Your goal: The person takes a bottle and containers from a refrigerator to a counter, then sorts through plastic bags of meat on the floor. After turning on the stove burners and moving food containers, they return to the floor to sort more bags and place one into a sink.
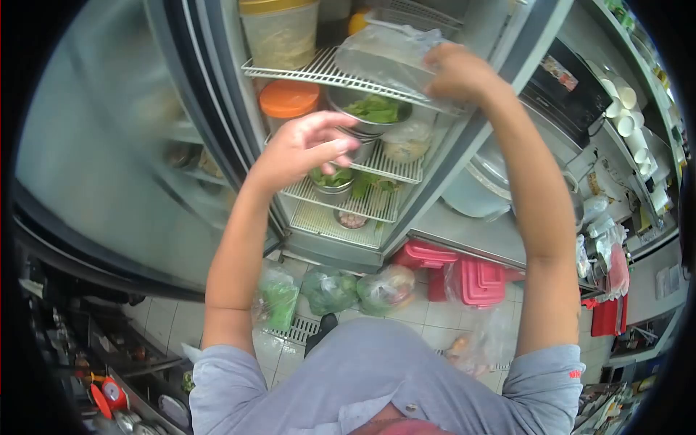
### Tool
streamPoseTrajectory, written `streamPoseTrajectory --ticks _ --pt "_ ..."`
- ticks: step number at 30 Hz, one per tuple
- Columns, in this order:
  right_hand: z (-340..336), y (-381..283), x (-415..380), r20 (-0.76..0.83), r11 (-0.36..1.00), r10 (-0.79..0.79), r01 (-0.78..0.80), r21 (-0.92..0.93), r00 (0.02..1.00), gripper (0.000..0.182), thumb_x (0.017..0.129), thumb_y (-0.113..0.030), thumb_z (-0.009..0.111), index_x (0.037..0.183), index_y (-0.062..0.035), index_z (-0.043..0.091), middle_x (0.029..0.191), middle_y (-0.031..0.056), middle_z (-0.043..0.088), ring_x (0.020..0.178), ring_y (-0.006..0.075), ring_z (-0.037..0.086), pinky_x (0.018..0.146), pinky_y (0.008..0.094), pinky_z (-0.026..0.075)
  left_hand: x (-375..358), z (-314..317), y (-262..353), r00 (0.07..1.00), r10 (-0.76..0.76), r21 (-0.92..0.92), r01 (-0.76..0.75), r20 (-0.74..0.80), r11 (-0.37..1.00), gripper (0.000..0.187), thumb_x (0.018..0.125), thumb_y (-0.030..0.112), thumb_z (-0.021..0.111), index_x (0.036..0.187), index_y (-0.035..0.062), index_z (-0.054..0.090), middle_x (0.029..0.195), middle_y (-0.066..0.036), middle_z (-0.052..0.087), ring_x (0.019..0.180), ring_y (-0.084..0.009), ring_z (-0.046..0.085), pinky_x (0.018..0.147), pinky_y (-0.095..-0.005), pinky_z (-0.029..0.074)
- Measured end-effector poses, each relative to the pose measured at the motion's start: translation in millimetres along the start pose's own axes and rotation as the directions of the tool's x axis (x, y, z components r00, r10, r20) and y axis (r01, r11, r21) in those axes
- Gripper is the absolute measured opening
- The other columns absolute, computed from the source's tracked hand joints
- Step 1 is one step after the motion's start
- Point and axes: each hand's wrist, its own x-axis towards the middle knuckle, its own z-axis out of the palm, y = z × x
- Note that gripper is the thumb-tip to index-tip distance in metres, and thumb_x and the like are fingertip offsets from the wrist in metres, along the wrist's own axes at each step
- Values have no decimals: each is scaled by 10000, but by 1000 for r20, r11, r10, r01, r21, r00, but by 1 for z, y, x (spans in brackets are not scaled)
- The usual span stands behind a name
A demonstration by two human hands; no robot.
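Observation:
My right hand (464, 74) reaches onto an upper wire shelf (319, 70) of the open upright fridge. Its fingers are closed on the right end of a clear plastic bag (384, 54), whose contents I cannot make out. My left hand (304, 148) is in the air before the shelves, fingers apart, holding nothing. Behind it are a tub with an orange lid (288, 96) and a metal bowl of green leaves (375, 109). A tub with a yellow lid (281, 32) stands left of the bag.
The glass fridge door (123, 145) stands open at the left. On the floor lie bags of vegetables (330, 290) and pink plastic containers (478, 281). A counter with a large translucent tub (475, 185) is at the right. Lower shelves hold a steel container of greens (332, 190).

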Motion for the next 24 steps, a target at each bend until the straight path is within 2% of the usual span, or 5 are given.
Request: streamPoseTrajectory --ticks 5,13,19,22,24 --pt "-4 -8 18 168 995 -73 83 -55 983 639 643 -124 763 1254 -12 612 1182 217 658 1122 364 623 964 394 499 -51 -64 -56 920 -111 129 171 -376 977 362 966 199 620 1265 -1 579 1088 -90 685 829 -91 650 661 -210 509" --pt "31 18 51 -51 962 -273 272 -26 961 563 672 -106 759 1210 -10 623 1183 219 652 1142 343 614 956 393 491 -31 -59 -53 941 -81 115 125 -330 986 350 963 218 625 1243 10 595 1066 -75 684 859 -102 653 690 -234 513" --pt "9 15 30 63 998 -49 52 -43 997 482 703 -64 713 1178 -30 635 1196 218 640 1134 351 610 951 409 497 -35 -77 -60 916 -58 209 151 -397 966 354 949 229 639 1231 18 605 1033 -55 688 845 -98 647 679 -236 500" --pt "26 1 14 -79 981 -55 39 -188 995 434 744 -70 702 1170 -35 624 1160 211 656 1107 342 623 922 407 508 -40 -90 -71 881 -10 283 162 -473 945 366 923 218 662 1220 10 615 964 -41 686 820 -100 651 658 -241 503" --pt "53 -15 -23 -681 916 -386 348 -201 622 425 782 -112 712 1189 -49 605 1018 161 701 965 316 679 820 398 541 -40 -96 -75 874 13 322 166 -486 932 365 918 200 671 1222 6 616 953 -50 690 807 -101 650 673 -249 512"
